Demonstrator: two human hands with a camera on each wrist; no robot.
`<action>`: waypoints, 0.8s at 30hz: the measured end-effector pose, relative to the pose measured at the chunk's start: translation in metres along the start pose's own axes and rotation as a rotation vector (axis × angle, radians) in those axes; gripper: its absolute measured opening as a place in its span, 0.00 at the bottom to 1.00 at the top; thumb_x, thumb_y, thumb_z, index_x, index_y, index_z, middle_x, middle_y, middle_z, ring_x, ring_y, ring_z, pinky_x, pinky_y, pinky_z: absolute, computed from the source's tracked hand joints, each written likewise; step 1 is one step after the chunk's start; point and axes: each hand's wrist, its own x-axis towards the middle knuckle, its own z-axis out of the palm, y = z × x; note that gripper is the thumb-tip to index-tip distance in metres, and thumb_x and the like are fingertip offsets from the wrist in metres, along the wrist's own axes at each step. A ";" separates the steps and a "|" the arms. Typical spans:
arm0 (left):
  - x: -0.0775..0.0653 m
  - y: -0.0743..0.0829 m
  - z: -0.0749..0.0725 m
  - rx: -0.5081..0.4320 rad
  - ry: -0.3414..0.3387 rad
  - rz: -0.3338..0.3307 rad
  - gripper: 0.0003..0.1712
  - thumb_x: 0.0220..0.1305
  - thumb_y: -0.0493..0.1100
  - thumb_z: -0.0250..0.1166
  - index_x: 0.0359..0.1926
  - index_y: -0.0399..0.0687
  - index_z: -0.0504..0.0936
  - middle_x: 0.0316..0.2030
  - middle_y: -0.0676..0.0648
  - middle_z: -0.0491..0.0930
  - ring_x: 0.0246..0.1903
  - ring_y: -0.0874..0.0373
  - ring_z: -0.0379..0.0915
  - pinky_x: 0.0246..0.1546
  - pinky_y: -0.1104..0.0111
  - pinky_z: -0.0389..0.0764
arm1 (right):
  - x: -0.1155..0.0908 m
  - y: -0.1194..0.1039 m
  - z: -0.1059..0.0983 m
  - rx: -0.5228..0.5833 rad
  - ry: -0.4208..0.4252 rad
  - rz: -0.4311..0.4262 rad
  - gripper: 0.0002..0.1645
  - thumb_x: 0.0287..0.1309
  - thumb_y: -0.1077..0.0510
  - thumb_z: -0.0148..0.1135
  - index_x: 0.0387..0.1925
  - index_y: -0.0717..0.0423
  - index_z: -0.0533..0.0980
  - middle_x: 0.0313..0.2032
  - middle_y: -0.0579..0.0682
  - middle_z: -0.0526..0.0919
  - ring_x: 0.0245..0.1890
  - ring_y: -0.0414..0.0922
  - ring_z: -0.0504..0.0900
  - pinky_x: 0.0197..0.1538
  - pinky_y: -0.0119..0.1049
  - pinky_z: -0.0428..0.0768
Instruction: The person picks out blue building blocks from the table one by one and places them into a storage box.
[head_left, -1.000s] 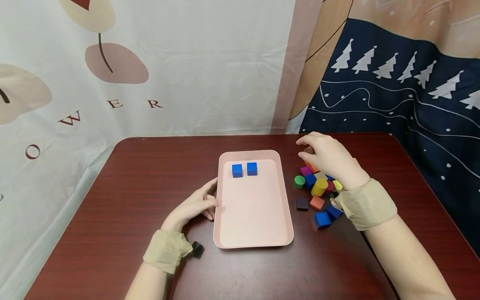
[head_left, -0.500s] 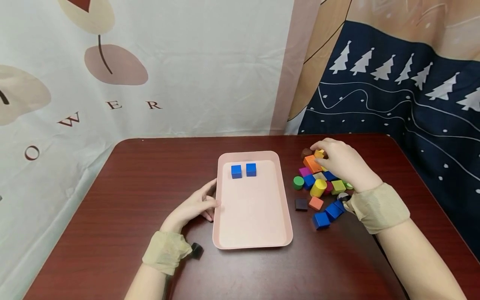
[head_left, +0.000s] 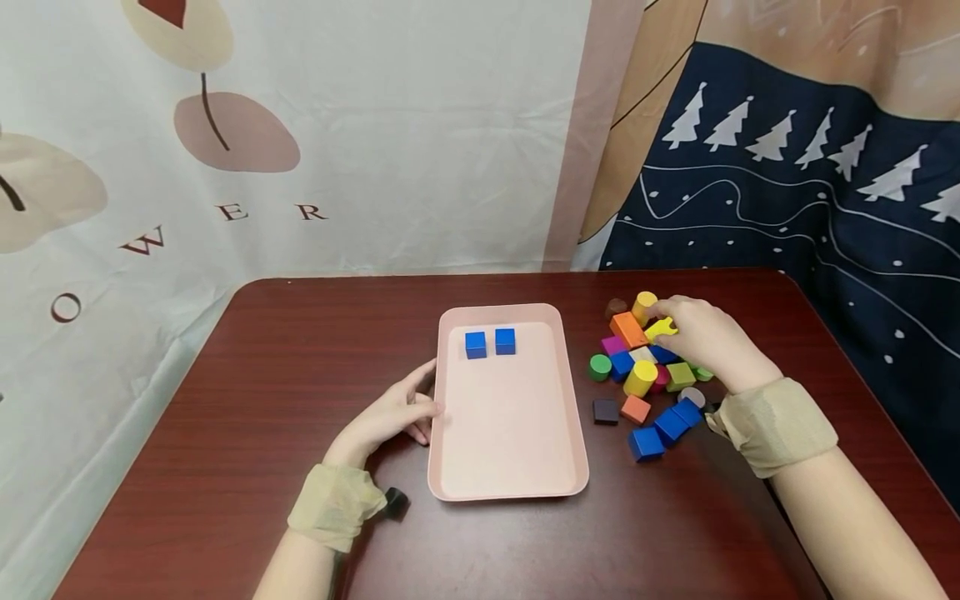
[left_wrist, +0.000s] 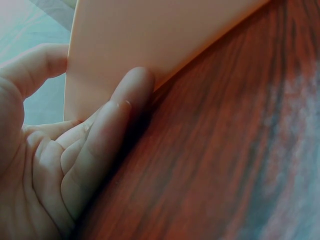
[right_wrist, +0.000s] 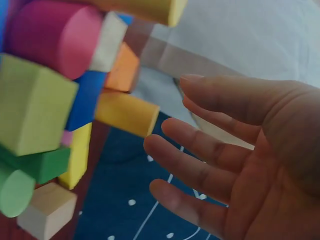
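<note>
A pink rectangular tray [head_left: 510, 450] holds two blue cubes, a left one [head_left: 476, 345] and a right one [head_left: 505, 342], near its far end. My left hand [head_left: 386, 417] grips the tray's left side, thumb over the rim and fingers against the outer wall [left_wrist: 115, 55]. Over the far right of the block pile, my right hand [head_left: 701, 337] has its fingers spread and slightly bent, with nothing between them in the right wrist view. Nearest its fingertips are a yellow cylinder [head_left: 643, 307] and a yellow block [head_left: 662, 330].
Several coloured blocks lie right of the tray, among them an orange block [head_left: 628, 330], a green cylinder [head_left: 599, 367] and a black block [head_left: 605, 412]. Three blue cubes [head_left: 647, 444] sit at the pile's near side. Fabric [head_left: 420, 150] hangs behind the brown table [head_left: 300, 333].
My right hand has moved right and a little toward me over the pile, uncovering the yellow cylinder and other blocks. My left hand stays on the tray.
</note>
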 end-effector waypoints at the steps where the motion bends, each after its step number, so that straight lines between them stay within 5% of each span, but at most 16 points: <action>1: 0.000 0.000 0.000 0.000 -0.001 0.000 0.44 0.60 0.37 0.59 0.70 0.56 0.44 0.23 0.39 0.77 0.16 0.52 0.73 0.19 0.62 0.80 | 0.000 0.002 0.001 0.004 -0.009 0.002 0.23 0.55 0.61 0.62 0.53 0.62 0.72 0.52 0.66 0.71 0.47 0.59 0.70 0.47 0.60 0.72; 19: -0.001 0.002 0.001 -0.001 -0.015 0.015 0.43 0.61 0.37 0.60 0.70 0.57 0.45 0.23 0.39 0.77 0.16 0.52 0.73 0.20 0.61 0.80 | 0.004 0.022 0.021 0.062 -0.101 0.052 0.23 0.52 0.63 0.64 0.50 0.63 0.72 0.44 0.64 0.75 0.40 0.55 0.74 0.40 0.51 0.78; 24: -0.007 0.019 0.004 -0.006 -0.026 -0.001 0.43 0.61 0.34 0.58 0.70 0.50 0.43 0.24 0.39 0.77 0.17 0.49 0.73 0.21 0.59 0.80 | 0.004 0.024 0.023 0.083 -0.110 0.059 0.22 0.52 0.63 0.63 0.51 0.63 0.72 0.44 0.64 0.74 0.41 0.56 0.73 0.41 0.52 0.78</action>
